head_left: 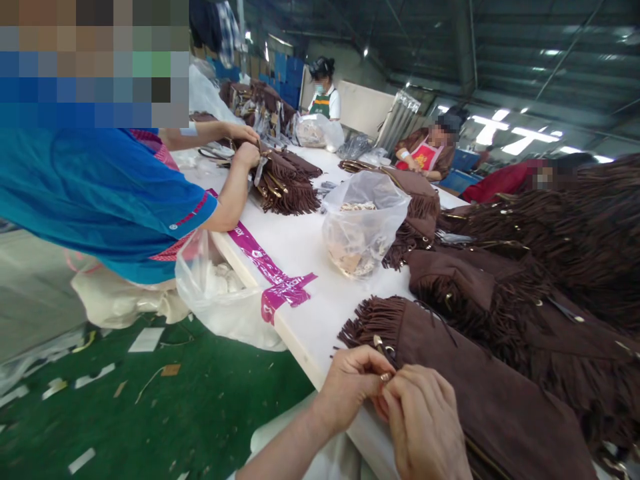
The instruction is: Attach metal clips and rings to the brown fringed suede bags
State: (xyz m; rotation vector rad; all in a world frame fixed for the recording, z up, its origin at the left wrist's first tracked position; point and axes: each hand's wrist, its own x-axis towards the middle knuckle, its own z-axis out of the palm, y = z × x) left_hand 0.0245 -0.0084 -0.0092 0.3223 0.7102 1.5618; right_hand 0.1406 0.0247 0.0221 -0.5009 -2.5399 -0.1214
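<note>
A brown fringed suede bag (480, 393) lies on the white table (300, 247) right in front of me. My left hand (350, 387) and my right hand (425, 427) meet at its near edge. Both pinch at a small metal ring fitting (386, 351) by the fringe, fingertips pressed together. What exactly sits between the fingers is too small to make out. More brown fringed bags (540, 267) are piled to the right.
A clear plastic bag of small parts (363, 227) stands mid-table. A person in a blue shirt (100, 193) works on another fringed bag (285, 183) at the left. Other workers sit at the far end. A white bag (220, 293) hangs off the table edge, held by pink tape (280, 283).
</note>
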